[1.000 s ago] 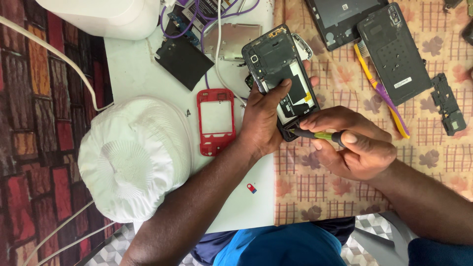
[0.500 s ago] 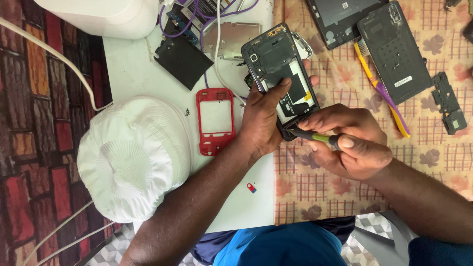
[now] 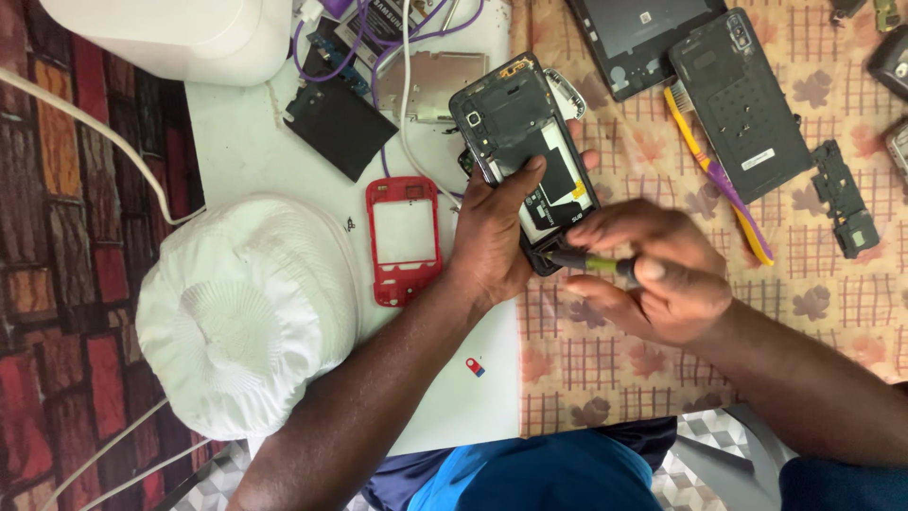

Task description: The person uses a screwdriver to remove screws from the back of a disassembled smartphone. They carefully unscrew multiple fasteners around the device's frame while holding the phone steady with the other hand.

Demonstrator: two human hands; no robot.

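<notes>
L hand (image 3: 497, 227) pins opened phone (image 3: 526, 151) flat at frame centre to steady it; R hand (image 3: 653, 279) pinches small screwdriver (image 3: 588, 262), tip at phone's lower edge.

A white cap (image 3: 241, 312) lies on the white surface (image 3: 445, 407), with a red phone frame (image 3: 404, 238) just beside it. A black battery (image 3: 339, 123) sits near purple wires (image 3: 378, 57). On the patterned cloth (image 3: 605, 369) lie a yellow-and-purple toothbrush (image 3: 719, 175), a dark back cover (image 3: 742, 104) and a small black part (image 3: 845, 199).
</notes>
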